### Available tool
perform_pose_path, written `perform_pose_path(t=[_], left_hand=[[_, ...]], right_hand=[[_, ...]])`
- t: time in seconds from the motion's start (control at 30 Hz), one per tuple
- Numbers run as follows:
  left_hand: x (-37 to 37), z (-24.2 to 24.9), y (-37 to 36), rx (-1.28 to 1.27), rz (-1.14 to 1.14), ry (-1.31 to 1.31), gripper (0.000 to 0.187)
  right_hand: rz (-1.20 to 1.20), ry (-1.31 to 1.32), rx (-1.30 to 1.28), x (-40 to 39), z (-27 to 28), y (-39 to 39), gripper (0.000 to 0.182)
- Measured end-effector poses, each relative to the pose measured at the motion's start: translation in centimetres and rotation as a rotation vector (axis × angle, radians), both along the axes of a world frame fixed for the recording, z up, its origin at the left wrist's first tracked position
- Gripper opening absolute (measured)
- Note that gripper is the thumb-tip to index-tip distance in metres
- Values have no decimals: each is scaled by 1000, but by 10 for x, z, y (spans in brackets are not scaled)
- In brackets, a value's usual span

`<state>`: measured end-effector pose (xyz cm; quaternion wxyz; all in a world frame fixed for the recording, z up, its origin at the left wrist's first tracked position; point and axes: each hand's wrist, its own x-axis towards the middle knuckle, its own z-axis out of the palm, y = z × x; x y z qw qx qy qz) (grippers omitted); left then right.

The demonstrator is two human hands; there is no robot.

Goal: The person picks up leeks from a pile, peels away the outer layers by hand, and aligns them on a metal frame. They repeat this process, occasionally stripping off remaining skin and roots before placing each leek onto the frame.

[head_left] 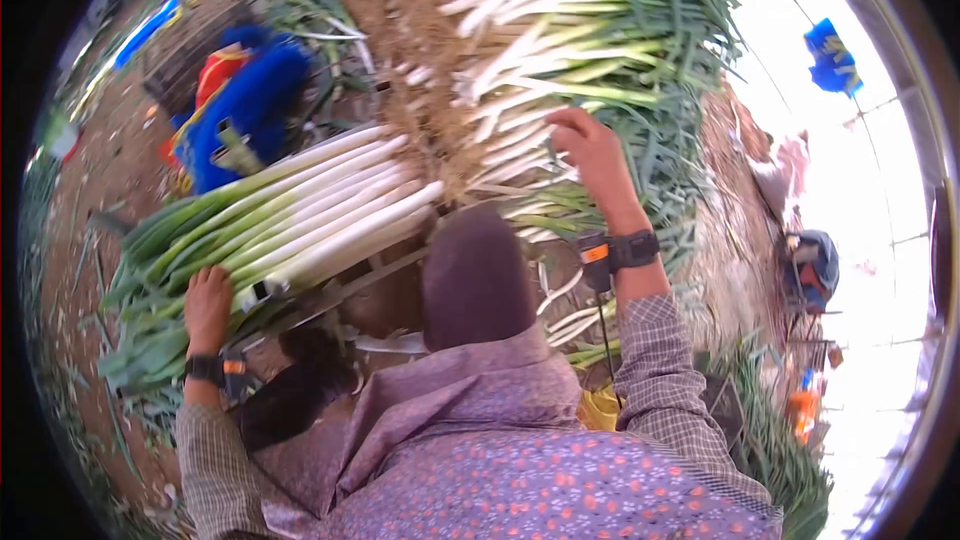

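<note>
A row of leeks (330,185) lies side by side on a low metal rack (345,285), white stems toward the middle and green leaves to the left. My left hand (208,305) rests at the leafy part of this row, fingers curled over the near leaves. My right hand (595,160) is raised over a large pile of leeks (580,50), fingers bent and apart, with nothing visible in it. The pile's white ends point left and its leaves point right. Both wrists wear black bands with small orange-marked devices.
A blue bundle (255,105) with red and yellow parts lies at the upper left. Loose leaves and trimmings cover the soil around it. More leek greens (770,440) lie at the lower right. A dark bag (810,265) stands near the bright sheeting at right.
</note>
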<state>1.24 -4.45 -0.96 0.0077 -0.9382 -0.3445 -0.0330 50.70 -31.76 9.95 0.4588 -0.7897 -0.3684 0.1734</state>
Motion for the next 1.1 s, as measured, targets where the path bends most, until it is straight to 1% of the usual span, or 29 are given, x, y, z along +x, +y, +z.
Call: perform_pose_path(t=[0.03, 0.07, 0.1, 0.13, 0.17, 0.2, 0.23, 0.27, 0.3, 0.37, 0.43, 0.5, 0.53, 0.57, 0.7, 0.8, 0.83, 0.93, 1.03, 1.1], left_hand=[[2, -3, 1, -27, 43, -4, 14], [1, -7, 4, -52, 93, -3, 16], [0, -7, 6, -66, 80, -12, 17], [0, -7, 8, -80, 72, -19, 18], [-3, -9, 8, -93, 70, -27, 19], [-6, -13, 12, -109, 84, -25, 19], [-8, -17, 18, -127, 99, -22, 19], [-9, -20, 21, -145, 118, -18, 20], [-9, -19, 20, -156, 121, -5, 20], [-3, -13, 16, -182, 143, 1, 20], [-1, -12, 16, -200, 161, 22, 21], [3, -10, 18, -229, 179, 30, 21], [3, -9, 17, -243, 191, 35, 21], [4, -8, 16, -239, 193, 32, 21], [9, -4, 14, -245, 232, 48, 22], [8, -4, 17, -254, 252, 74, 22], [8, -5, 17, -258, 253, 78, 22], [4, -9, 19, -246, 237, 80, 23], [1, -12, 20, -239, 222, 71, 24], [1, -13, 19, -242, 216, 56, 25]], right_hand=[[-157, 221, 120, 26, -19, -25, 22], [-309, 443, 244, 53, -55, -50, 19], [-403, 495, 217, 78, -105, -76, 18], [-499, 549, 194, 102, -155, -102, 23], [-509, 739, 296, 124, -235, -129, 19], [-535, 926, 394, 125, -273, -137, 15], [-187, 320, -306, 122, -310, -145, 15], [87, -449, -831, 98, -309, -137, 15], [47, -193, -463, 97, -376, -146, 14], [-220, 446, 3, 84, -438, -132, 14], [-665, 1208, 191, 47, -414, -76, 15], [-163, 243, -335, 46, -422, -54, 18], [112, -252, -550, 46, -427, -39, 20], [203, -217, -873, 46, -432, -9, 23], [-639, 986, -8, 45, -462, 25, 37], [-912, 1196, 7, 52, -473, 38, 42], [-963, 1024, 32, 47, -474, 35, 43], [-664, 881, 229, 41, -469, 1, 43], [-642, 1036, 179, 7, -431, -73, 28], [-693, 998, 133, -15, -415, -132, 20]])
